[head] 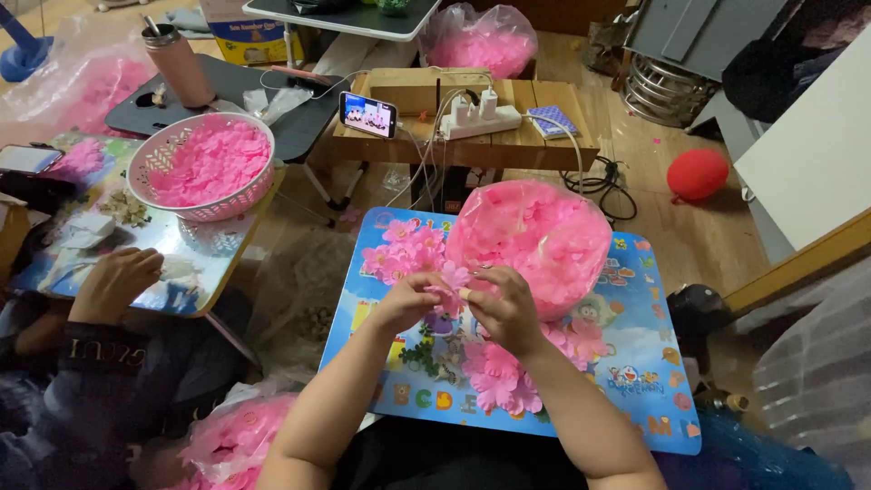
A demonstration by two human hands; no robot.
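While both my hands, left hand and right hand, pinch one pink fabric flower over the desk, finished flowers pile up, and the petal bag looks mostly full.

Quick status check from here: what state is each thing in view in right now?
left hand: pinching the pink flower piece
right hand: pinching the same piece
pink flower piece: held between both hands above the table
clear bag of pink petals: open, full, on the blue children's table
finished pink flowers: lying loose on that table
pink basket: upright, filled with petals
phone: screen lit, propped
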